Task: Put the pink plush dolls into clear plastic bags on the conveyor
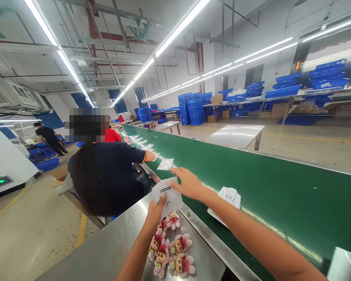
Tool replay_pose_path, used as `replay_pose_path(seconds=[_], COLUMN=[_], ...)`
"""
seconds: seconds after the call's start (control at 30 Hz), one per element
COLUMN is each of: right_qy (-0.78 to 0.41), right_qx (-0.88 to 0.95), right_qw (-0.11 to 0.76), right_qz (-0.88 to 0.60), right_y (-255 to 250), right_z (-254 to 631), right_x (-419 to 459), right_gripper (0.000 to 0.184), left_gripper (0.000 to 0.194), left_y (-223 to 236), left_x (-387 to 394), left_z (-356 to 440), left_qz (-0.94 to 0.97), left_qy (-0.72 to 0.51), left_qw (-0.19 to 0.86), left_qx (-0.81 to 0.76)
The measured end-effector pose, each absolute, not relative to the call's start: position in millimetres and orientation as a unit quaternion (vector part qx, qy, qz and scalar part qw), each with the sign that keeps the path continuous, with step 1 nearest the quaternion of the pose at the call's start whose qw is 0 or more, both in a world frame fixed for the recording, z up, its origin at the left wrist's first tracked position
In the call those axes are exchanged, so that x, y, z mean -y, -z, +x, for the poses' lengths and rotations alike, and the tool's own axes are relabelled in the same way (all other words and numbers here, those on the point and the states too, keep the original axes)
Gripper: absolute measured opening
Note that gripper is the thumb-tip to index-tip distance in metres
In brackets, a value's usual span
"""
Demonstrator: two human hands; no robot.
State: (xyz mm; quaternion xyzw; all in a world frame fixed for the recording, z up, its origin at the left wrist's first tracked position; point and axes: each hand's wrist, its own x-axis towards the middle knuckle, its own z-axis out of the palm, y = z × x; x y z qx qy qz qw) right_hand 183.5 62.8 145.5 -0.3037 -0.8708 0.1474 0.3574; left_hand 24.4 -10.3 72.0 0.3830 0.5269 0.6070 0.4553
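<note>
A white printed pouch (173, 202) with a dark oval logo is tilted above the near end of the metal worktop. My left hand (155, 212) grips its lower left side, thumb pressed on the front. At the pouch's upper right edge is my right hand (190, 183), its thumb touching the pouch and its fingers stretched out and apart. Just below the pouch, several small pink plush dolls (179, 263) with ribbons lie grouped on the steel worktop (117, 238). Another white pouch (229, 197) rests on the green conveyor belt (269, 195), partly behind my right forearm.
A co-worker (111, 175) in a dark shirt sits ahead on the left, one arm reaching over the belt. Flat silvery packets (165, 164) lie in a row along it. Past the belt stand a white table (236, 134) and stacked blue crates (195, 109).
</note>
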Motion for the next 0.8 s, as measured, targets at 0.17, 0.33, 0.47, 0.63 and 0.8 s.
replay_pose_path(seconds=[0.17,0.33,0.47,0.63,0.8], right_qy=[-0.213,-0.297,-0.264,-0.273,-0.241], right_qx=[0.885,0.823,0.776,0.797,0.797], right_qw=[0.313,0.232,0.129,0.128,0.299], right_qz=[-0.27,-0.424,-0.558,-0.524,-0.466], right_y=[-151,-121,-88,-75,-117], right_z=[224,272,307,307,287], right_x=[-64,-91,-117,-115,-88], right_gripper=[0.024,0.045,0.03,0.023,0.029], left_gripper=[0.058,0.056,0.05,0.051,0.042], left_y=[-78,-67,-55,-54,-56], left_x=[15,7,5,16,22], left_z=[58,82,86,89,90], left_qz=[0.422,0.389,0.401,0.452,0.534], left_qy=[-0.524,-0.529,-0.541,-0.526,-0.485], left_qw=[0.565,0.606,0.559,0.503,0.413], left_qx=[-0.478,-0.449,-0.484,-0.517,-0.556])
